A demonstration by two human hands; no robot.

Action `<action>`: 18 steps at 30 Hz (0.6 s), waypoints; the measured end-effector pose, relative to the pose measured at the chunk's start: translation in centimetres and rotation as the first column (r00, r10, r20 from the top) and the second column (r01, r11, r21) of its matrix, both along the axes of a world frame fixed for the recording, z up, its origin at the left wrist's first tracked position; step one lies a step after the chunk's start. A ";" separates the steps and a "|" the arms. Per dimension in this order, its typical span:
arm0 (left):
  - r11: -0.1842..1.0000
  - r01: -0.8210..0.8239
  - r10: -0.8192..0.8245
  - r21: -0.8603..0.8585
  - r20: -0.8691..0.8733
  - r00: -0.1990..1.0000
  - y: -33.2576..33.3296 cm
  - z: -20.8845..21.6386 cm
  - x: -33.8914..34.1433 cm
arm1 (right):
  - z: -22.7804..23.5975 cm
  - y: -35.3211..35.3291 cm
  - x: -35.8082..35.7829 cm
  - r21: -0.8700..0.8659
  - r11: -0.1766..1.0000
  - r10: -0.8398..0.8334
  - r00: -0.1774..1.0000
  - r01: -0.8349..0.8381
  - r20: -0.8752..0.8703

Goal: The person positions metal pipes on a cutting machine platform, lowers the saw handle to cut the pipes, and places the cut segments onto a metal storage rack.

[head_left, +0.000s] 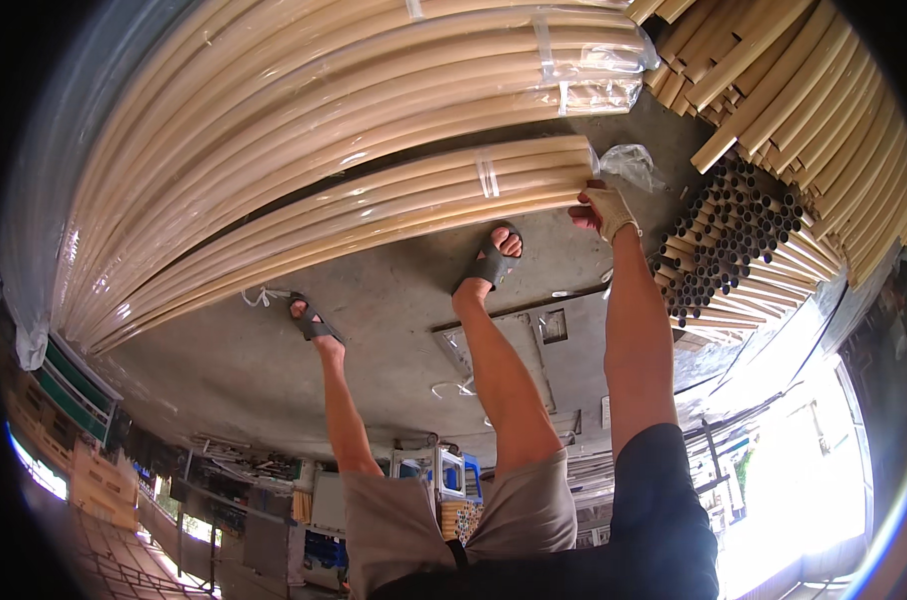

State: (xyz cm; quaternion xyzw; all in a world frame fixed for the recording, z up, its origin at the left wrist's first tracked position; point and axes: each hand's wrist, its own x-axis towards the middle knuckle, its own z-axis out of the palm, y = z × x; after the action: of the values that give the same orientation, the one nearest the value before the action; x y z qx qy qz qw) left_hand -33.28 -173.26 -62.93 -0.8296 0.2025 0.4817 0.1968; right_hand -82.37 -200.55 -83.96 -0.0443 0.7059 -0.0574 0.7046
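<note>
A long bundle of tan tubes [404,192], wrapped in clear plastic and bound by clear tape, lies on the floor in front of me. My right hand [606,208], in a pale fingerless glove, is at the bundle's right end. Its bent fingers close over the near corner there, with fingertips on both sides of the outermost tube. Loose clear plastic [634,167] sticks out past that end. My left hand does not show.
A larger stack of plastic-wrapped tubes [374,95] lies just beyond the bundle. To the right are loose tan tubes [824,110] and a pile of tubes with dark open ends [729,240]. A floor cover [499,350] and white string [264,297] lie near my feet.
</note>
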 end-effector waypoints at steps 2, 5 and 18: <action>0.996 0.015 -0.014 0.092 -0.015 1.000 4.6 5.6 0.9 | 2.9 -1.2 1.4 -0.070 0.984 0.167 0.986 -0.166 0.004; 0.951 0.043 -0.029 0.306 -0.050 0.998 12.1 17.0 1.6 | 6.8 -0.4 1.9 -0.290 0.957 0.027 0.988 0.019 0.154; 0.805 0.323 -0.237 -0.498 0.229 0.944 -4.6 26.3 1.5 | 29.7 -3.9 5.3 -0.462 0.861 0.183 0.978 -0.211 -0.104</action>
State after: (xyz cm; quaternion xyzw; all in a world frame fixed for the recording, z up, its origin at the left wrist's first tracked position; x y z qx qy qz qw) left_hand -31.77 -177.81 -36.67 -0.8471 0.4317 0.3066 0.0449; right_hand -77.08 -204.49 -54.27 -0.2873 0.6821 -0.1534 0.6547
